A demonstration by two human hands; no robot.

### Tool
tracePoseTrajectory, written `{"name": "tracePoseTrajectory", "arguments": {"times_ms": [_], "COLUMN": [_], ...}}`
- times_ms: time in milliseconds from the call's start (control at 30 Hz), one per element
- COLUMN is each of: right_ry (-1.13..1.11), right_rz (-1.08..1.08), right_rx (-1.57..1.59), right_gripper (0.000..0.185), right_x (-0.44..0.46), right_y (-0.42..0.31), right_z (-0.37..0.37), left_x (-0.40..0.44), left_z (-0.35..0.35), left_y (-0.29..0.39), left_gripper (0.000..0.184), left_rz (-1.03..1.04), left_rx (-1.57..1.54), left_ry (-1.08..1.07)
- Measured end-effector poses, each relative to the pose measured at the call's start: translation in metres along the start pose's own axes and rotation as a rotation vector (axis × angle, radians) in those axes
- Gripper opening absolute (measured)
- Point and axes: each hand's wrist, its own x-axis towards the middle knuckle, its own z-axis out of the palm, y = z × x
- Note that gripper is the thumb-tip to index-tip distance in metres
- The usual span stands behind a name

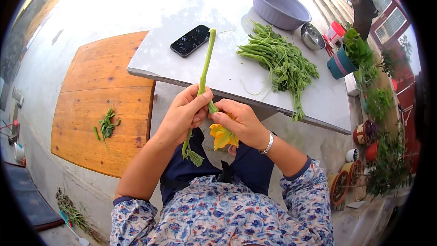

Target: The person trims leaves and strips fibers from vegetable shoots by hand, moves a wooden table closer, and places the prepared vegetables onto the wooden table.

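One white-topped bench point(157, 59) is filling much of the view, its far end washing out in glare. Lower, on the left, one orange-brown wooden table point(104, 70) is standing, its near right edge running beside the bench's corner. The seated person's patterned top point(223, 212) is filling the bottom, both sleeves being partly cut off. Along the right, potted plants point(353, 52) are crowding together, too overlapped and cut off by the dark rim to count.

On the bench, one bundle of leafy green stems point(282, 57) is spreading, its tips drooping over the near edge; its stems are overlapping too much to number. Behind it one grey-purple basin point(291, 22) is sitting, its floor partly hidden, with one small metal bowl point(312, 36) just beside it. One dark phone point(190, 41) is lying to the left of the bundle.

Two bare hands are meeting at the bench's near edge. The left hand point(193, 107) is pinching one long green stalk point(207, 66) that is pointing up; the right hand point(241, 120) is gripping its lower part, fingers closed, a silver band point(268, 143) circling the wrist. Below them one yellow flower point(221, 135) and one leafy tip point(193, 155) are hanging, their joins being hidden by fingers.

One small heap of green scraps point(108, 125) is lying on the wooden table.
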Motion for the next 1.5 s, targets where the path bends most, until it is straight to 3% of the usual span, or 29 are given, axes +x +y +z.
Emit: {"name": "tracePoseTrajectory", "arguments": {"times_ms": [400,467,500,533,600,633,767,800,867,933,1000,1067,1100,1167,1267,1333,1500], "right_ry": [-0.054,-0.031,-0.007,-0.003,0.082,0.151,0.251,0.285,0.450,0.466,0.335,0.303,0.291,0.237,0.184,0.257,0.175], "right_rz": [0.014,0.085,0.157,0.157,0.106,0.150,0.249,0.238,0.097,-0.022,0.106,0.109,0.091,0.091,0.133,0.092,0.014], "right_rx": [0.191,0.211,0.231,0.232,0.322,0.476,0.569,0.747,0.976,0.912,0.769,0.728,0.752,0.817,0.809,0.730,0.605], "right_gripper": [0.027,0.027,0.026,0.026,0.026,0.025,0.026,0.027,0.028,0.030,0.032,0.031,0.031,0.031,0.028,0.026,0.026], "right_x": [-0.006,-0.005,-0.005,-0.006,-0.005,-0.007,-0.004,-0.004,0.010,0.015,0.010,0.010,0.012,0.017,0.028,0.042,0.089], "right_y": [0.017,0.017,0.016,0.017,0.023,0.020,0.001,0.016,0.009,0.008,-0.001,-0.001,-0.004,-0.013,-0.017,-0.029,-0.033], "right_z": [0.002,0.002,0.002,0.001,0.009,0.013,0.018,0.022,0.009,-0.006,-0.017,-0.025,-0.028,-0.028,-0.023,-0.009,0.035], "left_x": [0.001,-0.001,0.002,0.001,-0.002,0.001,0.002,-0.001,-0.010,-0.012,-0.016,-0.020,-0.020,-0.024,-0.033,-0.044,-0.083], "left_z": [-0.006,-0.001,0.006,0.010,0.012,0.011,0.013,0.012,0.013,0.016,0.014,0.009,0.004,-0.008,-0.028,-0.039,-0.069], "left_y": [-0.012,-0.016,-0.023,-0.022,-0.022,-0.025,-0.039,-0.047,-0.066,-0.067,-0.057,-0.042,-0.033,-0.019,-0.018,-0.018,-0.011], "left_gripper": [0.012,0.008,0.010,0.010,0.020,0.028,0.033,0.033,0.031,0.026,0.025,0.015,0.015,0.014,0.020,0.024,0.030], "left_rz": [-0.156,0.157,0.510,0.509,0.931,1.010,1.216,1.220,1.362,1.360,1.126,0.750,0.759,0.488,0.372,0.392,0.405], "left_rx": [-0.284,0.078,0.355,0.356,1.005,1.037,1.042,1.042,1.132,1.103,0.871,0.333,0.325,-0.123,-0.229,-0.255,-0.357], "left_ry": [-0.049,0.094,0.180,0.176,0.256,0.234,0.258,0.255,-0.050,-0.051,0.352,0.387,0.391,0.300,0.298,0.365,0.402]}}
